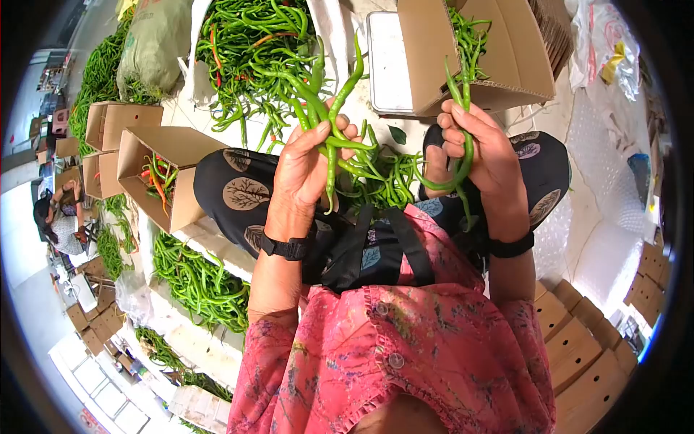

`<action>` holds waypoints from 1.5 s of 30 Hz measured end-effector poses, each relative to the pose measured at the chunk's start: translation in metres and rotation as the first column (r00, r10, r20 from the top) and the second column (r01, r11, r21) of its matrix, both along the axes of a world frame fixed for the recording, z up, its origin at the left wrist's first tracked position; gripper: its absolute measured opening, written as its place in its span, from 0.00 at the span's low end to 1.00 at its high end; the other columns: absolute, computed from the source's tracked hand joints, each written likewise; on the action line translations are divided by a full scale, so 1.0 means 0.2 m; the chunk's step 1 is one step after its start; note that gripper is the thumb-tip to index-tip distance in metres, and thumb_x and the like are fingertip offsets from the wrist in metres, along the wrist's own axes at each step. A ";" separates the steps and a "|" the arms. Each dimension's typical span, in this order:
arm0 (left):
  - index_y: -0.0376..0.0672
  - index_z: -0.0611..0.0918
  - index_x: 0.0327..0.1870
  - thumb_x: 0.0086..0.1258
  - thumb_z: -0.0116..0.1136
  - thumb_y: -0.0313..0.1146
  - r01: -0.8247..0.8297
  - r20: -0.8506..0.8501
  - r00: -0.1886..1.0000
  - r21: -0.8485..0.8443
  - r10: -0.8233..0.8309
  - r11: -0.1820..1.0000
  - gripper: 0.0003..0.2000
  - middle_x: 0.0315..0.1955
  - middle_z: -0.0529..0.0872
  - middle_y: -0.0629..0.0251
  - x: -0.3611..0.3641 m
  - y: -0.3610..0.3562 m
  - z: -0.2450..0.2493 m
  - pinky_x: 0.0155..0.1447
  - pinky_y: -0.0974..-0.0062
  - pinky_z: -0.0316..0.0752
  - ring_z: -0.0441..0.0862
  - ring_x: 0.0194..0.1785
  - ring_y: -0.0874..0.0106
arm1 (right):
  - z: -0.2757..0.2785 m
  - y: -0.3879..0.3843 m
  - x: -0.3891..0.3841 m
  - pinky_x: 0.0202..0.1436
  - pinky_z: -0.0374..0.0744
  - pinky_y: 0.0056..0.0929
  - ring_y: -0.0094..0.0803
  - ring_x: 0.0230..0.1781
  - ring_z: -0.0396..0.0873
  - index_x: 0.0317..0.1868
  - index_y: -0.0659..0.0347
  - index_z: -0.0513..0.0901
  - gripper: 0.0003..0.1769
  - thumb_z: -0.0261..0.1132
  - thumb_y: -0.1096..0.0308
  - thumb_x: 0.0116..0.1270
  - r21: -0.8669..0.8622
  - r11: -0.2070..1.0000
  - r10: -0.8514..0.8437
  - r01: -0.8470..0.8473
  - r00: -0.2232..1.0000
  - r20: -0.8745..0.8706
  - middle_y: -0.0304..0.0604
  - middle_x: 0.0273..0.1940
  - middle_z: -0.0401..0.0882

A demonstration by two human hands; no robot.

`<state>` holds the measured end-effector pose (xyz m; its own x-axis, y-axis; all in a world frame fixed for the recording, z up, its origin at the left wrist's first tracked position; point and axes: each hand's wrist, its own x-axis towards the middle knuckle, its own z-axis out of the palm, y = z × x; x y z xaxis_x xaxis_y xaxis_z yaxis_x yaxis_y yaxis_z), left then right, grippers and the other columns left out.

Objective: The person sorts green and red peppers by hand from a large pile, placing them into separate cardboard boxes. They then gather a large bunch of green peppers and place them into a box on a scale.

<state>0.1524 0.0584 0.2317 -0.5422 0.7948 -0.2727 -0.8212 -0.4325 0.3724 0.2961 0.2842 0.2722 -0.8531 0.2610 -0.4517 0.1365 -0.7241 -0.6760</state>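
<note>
My left hand (307,163) is closed on a bunch of long green chili peppers (315,101), which stick out above and below the fingers. Raised at the right, my right hand (481,145) pinches a few curved green peppers (463,171) that hang past the palm. Between the two hands, a pile of green peppers (394,181) lies low, between the knees. Beyond my left hand is a big heap of green peppers (253,43) with a few red ones. An open cardboard box (515,50) with green peppers inside stands beyond my right hand, beside a white tray (389,65).
Smaller cardboard boxes (173,145) stand at the left, one holding red and green peppers. Another green heap (195,282) lies below them. A full sack (154,43) is at the upper left. Flattened boxes (578,354) stack at the lower right. A person (66,217) sits far left.
</note>
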 end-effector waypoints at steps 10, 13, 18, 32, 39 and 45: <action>0.31 0.68 0.65 0.65 0.58 0.25 -0.011 -0.283 0.956 -0.298 -0.077 0.955 0.26 0.43 0.81 0.57 0.10 0.09 0.13 0.53 0.67 0.78 0.80 0.43 0.69 | -0.12 -0.10 -0.13 0.57 0.75 0.37 0.41 0.52 0.77 0.52 0.73 0.73 0.14 0.53 0.68 0.75 -0.262 0.965 -0.029 -0.001 0.994 -0.108 0.57 0.54 0.76; 0.32 0.68 0.66 0.66 0.53 0.23 -0.009 -0.457 0.861 -0.455 -0.224 0.891 0.25 0.48 0.82 0.59 0.18 0.14 0.15 0.58 0.72 0.72 0.79 0.50 0.72 | -0.24 -0.14 -0.16 0.58 0.74 0.36 0.41 0.52 0.78 0.53 0.73 0.73 0.14 0.55 0.71 0.73 -0.427 0.875 0.022 -0.228 0.900 -0.435 0.54 0.54 0.76; 0.33 0.66 0.70 0.69 0.52 0.25 -0.278 -0.719 0.563 -0.629 -0.408 0.726 0.27 0.60 0.76 0.55 0.26 0.21 0.20 0.68 0.72 0.63 0.73 0.63 0.67 | -0.16 -0.26 -0.16 0.67 0.65 0.30 0.29 0.56 0.73 0.62 0.65 0.70 0.24 0.63 0.75 0.66 -0.279 0.955 -0.001 -0.099 0.941 -0.337 0.41 0.52 0.77; 0.31 0.78 0.51 0.66 0.56 0.25 -0.473 -0.742 0.639 -0.588 -0.204 0.656 0.14 0.50 0.82 0.56 0.41 0.04 0.44 0.59 0.70 0.73 0.80 0.51 0.67 | 0.01 0.01 -0.13 0.37 0.66 0.28 0.23 0.25 0.64 0.41 0.62 0.75 0.10 0.62 0.70 0.60 -0.335 0.923 -0.088 -0.191 0.741 -0.666 0.32 0.24 0.66; 0.35 0.77 0.60 0.70 0.61 0.29 -0.005 -0.319 0.936 -0.434 -0.148 0.901 0.19 0.45 0.85 0.63 0.26 0.04 0.22 0.54 0.77 0.76 0.80 0.49 0.75 | 0.06 -0.11 -0.11 0.38 0.68 0.29 0.29 0.27 0.69 0.32 0.62 0.72 0.12 0.66 0.66 0.55 -0.138 0.955 0.108 -0.263 0.740 -0.664 0.37 0.24 0.69; 0.33 0.72 0.64 0.72 0.56 0.31 -0.062 -0.334 0.934 -0.496 -0.124 0.866 0.21 0.48 0.83 0.57 0.27 0.07 0.30 0.53 0.75 0.78 0.82 0.49 0.69 | 0.26 -0.05 -0.07 0.41 0.73 0.29 0.31 0.32 0.73 0.46 0.67 0.73 0.18 0.64 0.68 0.57 0.059 0.997 0.073 -0.058 0.956 -0.284 0.40 0.30 0.72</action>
<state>0.2059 0.0724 0.2918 -0.6518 0.6233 -0.4321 -0.6099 -0.0922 0.7871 0.2826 0.2742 0.3242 -0.9607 0.2159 -0.1745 -0.0215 -0.6846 -0.7286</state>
